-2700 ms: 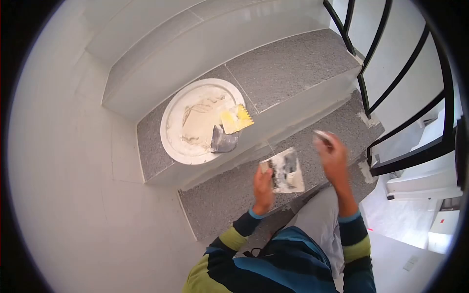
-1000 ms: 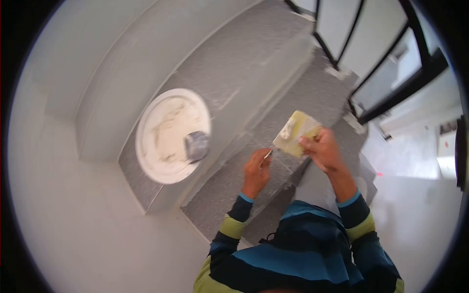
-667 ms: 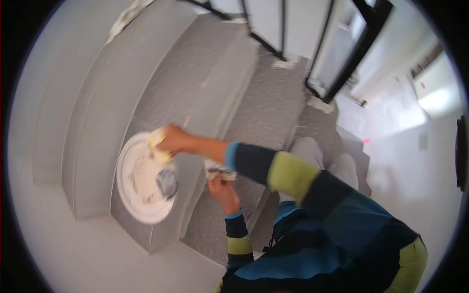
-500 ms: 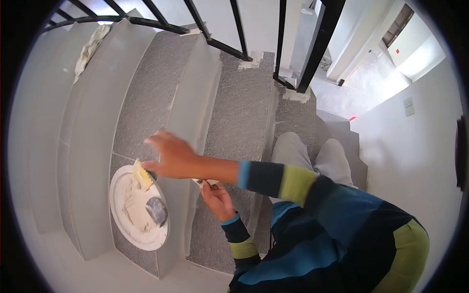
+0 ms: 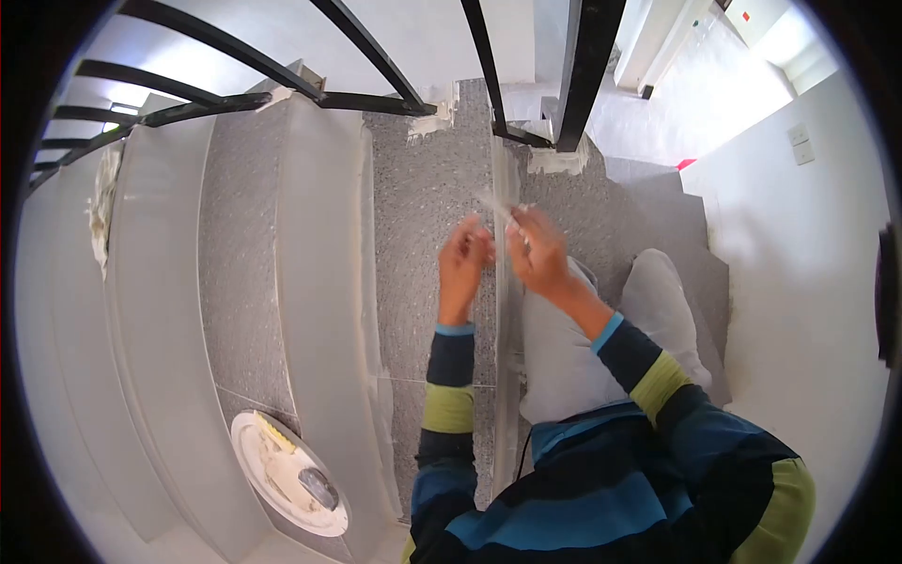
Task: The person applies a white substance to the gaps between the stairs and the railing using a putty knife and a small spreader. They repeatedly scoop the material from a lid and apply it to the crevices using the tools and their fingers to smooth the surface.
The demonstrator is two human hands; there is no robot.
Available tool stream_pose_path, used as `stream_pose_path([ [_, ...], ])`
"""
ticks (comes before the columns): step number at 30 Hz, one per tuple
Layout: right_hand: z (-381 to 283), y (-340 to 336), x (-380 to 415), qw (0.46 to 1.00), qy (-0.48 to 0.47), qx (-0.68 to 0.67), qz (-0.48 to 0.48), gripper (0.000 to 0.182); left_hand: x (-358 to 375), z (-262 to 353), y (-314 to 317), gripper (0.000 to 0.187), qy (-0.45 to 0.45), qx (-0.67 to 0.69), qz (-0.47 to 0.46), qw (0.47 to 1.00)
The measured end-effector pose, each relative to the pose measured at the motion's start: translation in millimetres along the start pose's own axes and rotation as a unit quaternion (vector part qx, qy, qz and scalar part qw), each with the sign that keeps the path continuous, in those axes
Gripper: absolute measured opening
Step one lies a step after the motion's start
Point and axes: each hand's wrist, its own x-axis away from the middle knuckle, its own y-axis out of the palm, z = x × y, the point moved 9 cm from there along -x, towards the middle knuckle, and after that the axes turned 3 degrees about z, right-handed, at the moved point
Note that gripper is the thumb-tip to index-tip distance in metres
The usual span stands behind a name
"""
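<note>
One left hand (image 5: 463,258) and one right hand (image 5: 537,252) are showing. One white tray (image 5: 325,523) is carrying one yellow spreader (image 5: 274,432) and one dark grey scraper (image 5: 318,488). One crumpled cloth (image 5: 103,211) and two wall plates (image 5: 802,152) are appearing.

Right grip (image 5: 538,252) on blurred tool (image 5: 493,204), left grip (image 5: 461,268) beside, stairs (image 5: 242,310), plate (image 5: 242,442)

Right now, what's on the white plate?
The plate holds pale paste, a yellow scraper and a dark tool. Whatever lies beneath those two is covered, and the step directly under the plate is hidden too.
</note>
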Motion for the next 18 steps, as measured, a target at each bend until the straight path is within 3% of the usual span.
stream_pose_path([
  [2,35,0,-14,0.998,0.012,0.043,0.035,0.026,-27,33,-25,0.029,0.166,-0.268,0.108,0.943],
  [3,53,4,-21,0.998,0.02,0.043,0.034,0.026,-34,54,-35,0.029,0.244,-0.365,0.179,0.88],
  [4,71,5,-24,0.995,0.024,0.072,0.056,0.025,-50,52,-47,0.029,0.238,-0.37,0.177,0.88],
  [6,92,12,-29,0.991,0.035,0.103,0.077,0.024,-68,54,-81,0.027,0.256,-0.354,0.256,0.863],
  [9,113,24,-40,0.989,0.065,0.11,0.069,0.022,-76,50,-90,0.028,0.282,-0.413,0.258,0.826],
  [12,119,37,-46,0.989,0.026,0.133,0.068,0.022,-77,49,-87,0.028,0.296,-0.434,0.258,0.811],
  [18,133,56,-50,0.986,0.035,0.155,0.06,0.022,-78,50,-92,0.026,0.292,-0.411,0.275,0.819],
])
